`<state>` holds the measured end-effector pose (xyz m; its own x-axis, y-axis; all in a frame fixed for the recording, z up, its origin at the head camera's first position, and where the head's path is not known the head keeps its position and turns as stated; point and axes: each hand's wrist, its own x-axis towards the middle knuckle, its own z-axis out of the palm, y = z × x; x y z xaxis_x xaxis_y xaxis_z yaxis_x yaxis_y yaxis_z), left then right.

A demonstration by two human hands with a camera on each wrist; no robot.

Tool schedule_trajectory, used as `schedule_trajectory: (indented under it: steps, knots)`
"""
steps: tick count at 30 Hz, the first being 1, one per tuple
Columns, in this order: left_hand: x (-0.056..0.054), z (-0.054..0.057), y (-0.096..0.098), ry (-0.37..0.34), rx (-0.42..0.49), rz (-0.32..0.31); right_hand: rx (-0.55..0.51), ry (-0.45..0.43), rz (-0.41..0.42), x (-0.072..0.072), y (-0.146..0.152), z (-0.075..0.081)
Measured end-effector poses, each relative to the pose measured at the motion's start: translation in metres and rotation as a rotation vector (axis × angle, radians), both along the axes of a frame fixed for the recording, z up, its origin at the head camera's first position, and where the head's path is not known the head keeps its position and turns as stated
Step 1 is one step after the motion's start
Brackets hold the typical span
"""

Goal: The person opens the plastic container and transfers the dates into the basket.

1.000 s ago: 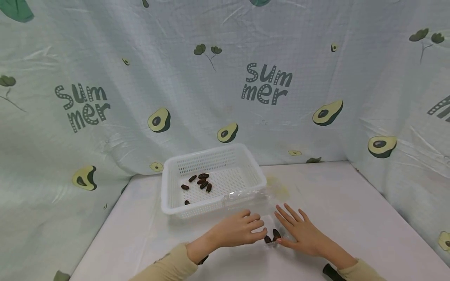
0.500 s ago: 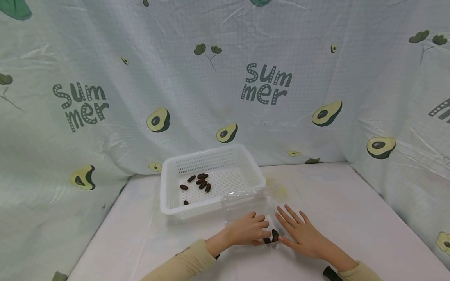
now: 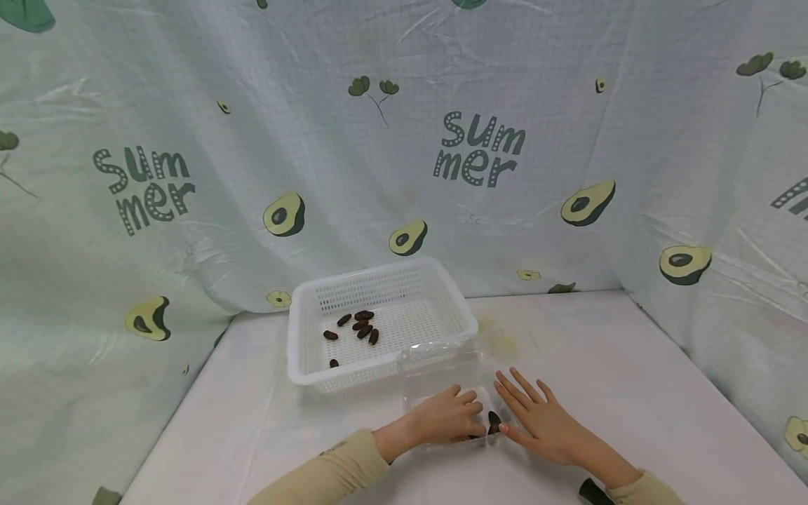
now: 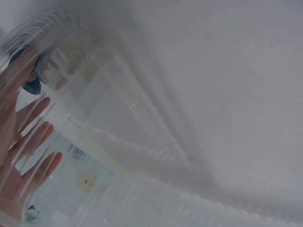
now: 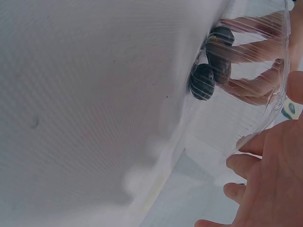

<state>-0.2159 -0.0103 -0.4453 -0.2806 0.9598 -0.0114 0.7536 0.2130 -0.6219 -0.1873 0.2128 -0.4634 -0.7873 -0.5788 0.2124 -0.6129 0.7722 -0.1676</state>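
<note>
My left hand (image 3: 445,415) reaches down into a clear plastic box (image 3: 435,382) and pinches a dark brown date (image 5: 218,66) between thumb and finger. Two more dates, one of them upright (image 5: 202,82), lie close against it at the box's wall. From above, one date (image 3: 494,422) shows between the hands, while the left fingers partly cover another. My right hand (image 3: 543,424) rests with straight, spread fingers along the right side of the box, its fingertips (image 5: 241,163) at the rim. Seen through the plastic, the left fingers (image 4: 35,139) stretch beside a dark date (image 4: 32,85).
Behind the box stands a white perforated basket (image 3: 454,298) with several dates (image 3: 363,326) in its left part. The box's raised clear lid (image 3: 435,354) leans close to the basket's front. A printed plastic sheet (image 3: 315,140) hangs behind the white-covered table (image 3: 568,330).
My left hand has moved right and down from beside the box to the dates inside it, then settled there. The right hand has stayed nearly still.
</note>
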Motion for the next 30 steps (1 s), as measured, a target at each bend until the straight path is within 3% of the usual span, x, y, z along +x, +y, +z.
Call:
schedule_trajectory:
  steps: [13, 30]
  knots:
    - [0.0, 0.001, -0.002, -0.054, 0.027, -0.005, -0.02, -0.005, 0.007, 0.0, 0.001, 0.0]
    - [0.014, 0.034, -0.025, 0.025, 0.128, 0.003, -0.017, -0.048, -0.015, 0.0, -0.001, 0.001]
